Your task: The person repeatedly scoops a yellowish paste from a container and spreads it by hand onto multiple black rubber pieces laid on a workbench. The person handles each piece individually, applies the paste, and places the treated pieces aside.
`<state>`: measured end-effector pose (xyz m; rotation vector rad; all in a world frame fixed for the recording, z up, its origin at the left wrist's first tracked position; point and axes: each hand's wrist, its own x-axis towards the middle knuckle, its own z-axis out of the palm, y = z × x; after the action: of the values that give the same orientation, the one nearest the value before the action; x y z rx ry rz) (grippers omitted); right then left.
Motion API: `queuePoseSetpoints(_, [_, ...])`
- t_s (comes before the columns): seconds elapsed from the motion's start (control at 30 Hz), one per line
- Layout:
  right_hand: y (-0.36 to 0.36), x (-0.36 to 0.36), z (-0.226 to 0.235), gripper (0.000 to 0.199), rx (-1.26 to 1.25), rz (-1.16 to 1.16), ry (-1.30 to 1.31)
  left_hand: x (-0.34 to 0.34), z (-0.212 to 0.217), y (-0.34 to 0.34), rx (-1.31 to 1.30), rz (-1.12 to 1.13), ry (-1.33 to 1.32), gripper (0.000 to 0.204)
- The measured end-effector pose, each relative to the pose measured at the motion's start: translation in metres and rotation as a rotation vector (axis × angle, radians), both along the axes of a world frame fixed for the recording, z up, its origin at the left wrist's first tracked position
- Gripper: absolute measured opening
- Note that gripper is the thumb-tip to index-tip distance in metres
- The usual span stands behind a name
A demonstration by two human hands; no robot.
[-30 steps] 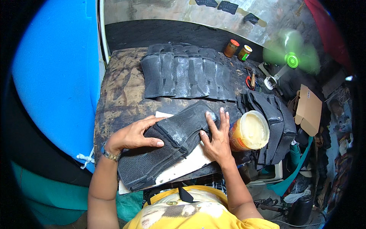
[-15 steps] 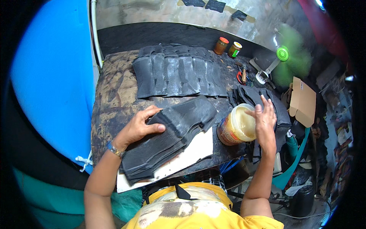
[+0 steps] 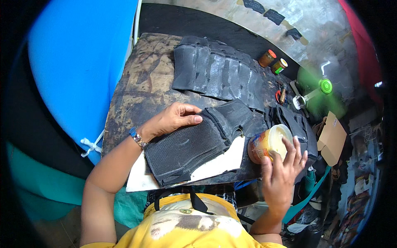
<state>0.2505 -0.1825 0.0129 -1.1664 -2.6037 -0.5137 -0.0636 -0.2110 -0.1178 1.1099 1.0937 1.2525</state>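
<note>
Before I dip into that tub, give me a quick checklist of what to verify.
1. Left hand pinning the black rubber stack: ok, fingers rest on it.
2. Right hand on the yellow tub: ok, touching its near side.
3. Tub open: ok, no lid on, pale contents show.
4. Tub upright: not ok, tilted.
5. White sheet under the stack: ok.
6. How full the tub is: cannot tell.
</note>
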Motion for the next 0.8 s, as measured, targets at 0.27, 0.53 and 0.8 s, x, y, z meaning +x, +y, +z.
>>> queuePoseSetpoints(0.27, [0.012,-0.072,-0.071,0.069,-0.272,0.201,0.069,0.002,0.000,0.000,0.018,-0.025,0.011,0.043])
queuePoseSetpoints(0.53, [-0.018,-0.055,-0.117,0.073,0.024,0.371,0.042,0.004,-0.004,0.002,0.088,0.007,0.137,0.049])
queuePoseSetpoints(0.8, [0.025,-0.058,-0.091,0.059,-0.057,0.330,-0.026,0.003,0.004,-0.002,0.096,0.012,0.222,0.048])
